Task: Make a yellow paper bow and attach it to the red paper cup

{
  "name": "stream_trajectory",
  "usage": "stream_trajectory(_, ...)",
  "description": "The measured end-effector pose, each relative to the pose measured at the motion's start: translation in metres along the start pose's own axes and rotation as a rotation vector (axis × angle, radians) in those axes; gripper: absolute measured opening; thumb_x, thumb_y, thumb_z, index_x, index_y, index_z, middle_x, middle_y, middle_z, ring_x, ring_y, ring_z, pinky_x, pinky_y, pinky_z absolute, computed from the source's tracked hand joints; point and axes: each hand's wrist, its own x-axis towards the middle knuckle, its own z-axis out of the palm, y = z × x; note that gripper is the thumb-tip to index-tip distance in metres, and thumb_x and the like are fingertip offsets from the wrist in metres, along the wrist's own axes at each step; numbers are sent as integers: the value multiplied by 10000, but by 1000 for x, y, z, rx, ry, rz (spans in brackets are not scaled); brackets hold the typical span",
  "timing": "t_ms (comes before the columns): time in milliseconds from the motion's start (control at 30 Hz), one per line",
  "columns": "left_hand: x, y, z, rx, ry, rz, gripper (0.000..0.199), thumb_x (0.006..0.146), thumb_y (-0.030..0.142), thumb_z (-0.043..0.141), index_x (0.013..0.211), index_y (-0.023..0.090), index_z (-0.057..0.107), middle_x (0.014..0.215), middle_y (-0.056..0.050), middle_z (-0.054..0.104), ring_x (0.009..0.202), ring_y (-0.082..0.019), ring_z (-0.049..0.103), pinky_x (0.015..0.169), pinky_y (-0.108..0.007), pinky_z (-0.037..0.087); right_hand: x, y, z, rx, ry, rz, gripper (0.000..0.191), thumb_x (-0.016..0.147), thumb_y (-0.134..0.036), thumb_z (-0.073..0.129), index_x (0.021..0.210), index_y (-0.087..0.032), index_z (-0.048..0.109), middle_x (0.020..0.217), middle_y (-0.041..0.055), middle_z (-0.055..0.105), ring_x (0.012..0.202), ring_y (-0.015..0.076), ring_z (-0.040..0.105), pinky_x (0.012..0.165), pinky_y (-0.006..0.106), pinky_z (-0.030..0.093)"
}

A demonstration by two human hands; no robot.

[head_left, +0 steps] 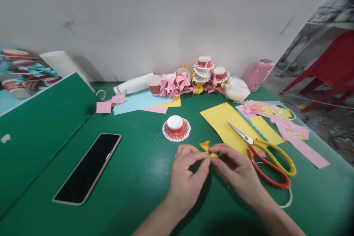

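Between my two hands is a small folded piece of yellow paper (pixel 205 145), its pleated end sticking up above the fingers. My left hand (pixel 189 173) pinches it between thumb and fingertips. From the other side, my right hand (pixel 237 167) grips the same piece, thumb and fingers closed on it. Part of the paper is hidden by the fingertips. Just beyond my hands sits a red paper cup cut into a fringed, flared rim (pixel 176 128), its white base up. Right of my right hand lie open scissors (pixel 250 141) with one red and one yellow handle.
Yellow sheets (pixel 218 118), a blue pencil (pixel 250 123) and pink strips (pixel 306 151) lie at right. A phone (pixel 87 169) rests at left. Along the wall are decorated cups (pixel 204 67), stacked white cups (pixel 134 83) and a pink bottle (pixel 258 75).
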Motion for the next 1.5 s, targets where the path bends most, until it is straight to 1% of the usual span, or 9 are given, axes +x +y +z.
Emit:
stream_trajectory(100,0,0,0,11,-5,4,138,754,160,549,669,202,648,637,-15,566,686,-158,520,612,-300,439,1,-1,0,-20,-6,-20,114,796,-259,561,882,-226,628,837,43,632,734,167,585,610,277,475)
stream_trajectory(267,-1,1,0,54,-8,4,131,754,166,548,666,180,644,637,-23,568,691,-167,527,641,-325,439,1,-1,-1,1,-38,-40,93,807,-253,551,847,-216,625,809,43,631,745,172,595,635,281,486)
stream_trajectory(433,-1,1,0,64,-4,-27,99,739,183,569,672,174,642,659,-30,577,700,-175,533,660,-344,435,1,-1,0,-18,-21,-69,84,805,-226,554,846,-219,627,797,45,633,728,169,597,620,277,491)
stream_trajectory(600,-1,1,-1,50,-32,-47,139,767,209,549,648,186,618,639,-16,572,693,-168,531,657,-334,428,4,-3,0,-102,1,-151,97,793,-198,561,828,-229,647,787,48,644,754,181,610,671,309,511)
stream_trajectory(867,-1,1,-2,212,-34,93,125,792,194,519,707,193,612,687,-20,595,718,-170,527,682,-344,412,3,0,-3,-120,5,-160,123,784,-182,577,844,-243,665,800,42,645,769,179,613,686,306,515)
stream_trajectory(1067,1,2,-4,223,-101,70,113,799,198,509,748,194,610,711,-21,605,730,-175,530,690,-348,402,2,3,-5,-107,-18,-167,163,786,-166,586,871,-268,681,814,39,629,775,171,610,679,301,517)
stream_trajectory(1267,0,1,-6,336,-155,201,137,813,159,475,745,193,590,706,-16,579,744,-166,495,699,-339,346,2,3,-7,-116,-43,-161,198,786,-153,585,910,-271,685,845,41,633,802,167,614,708,295,519)
stream_trajectory(1367,0,1,-6,359,-147,232,153,814,156,471,732,194,596,686,-11,568,730,-160,480,686,-334,324,3,3,-6,-101,-28,-172,213,781,-143,584,937,-262,666,859,42,643,814,172,615,716,300,523)
stream_trajectory(1500,0,3,-6,354,-98,263,174,807,135,475,698,186,600,667,-3,569,726,-153,470,687,-330,307,4,3,-5,-85,-11,-215,180,775,-128,587,886,-253,653,844,37,637,819,172,611,724,299,523)
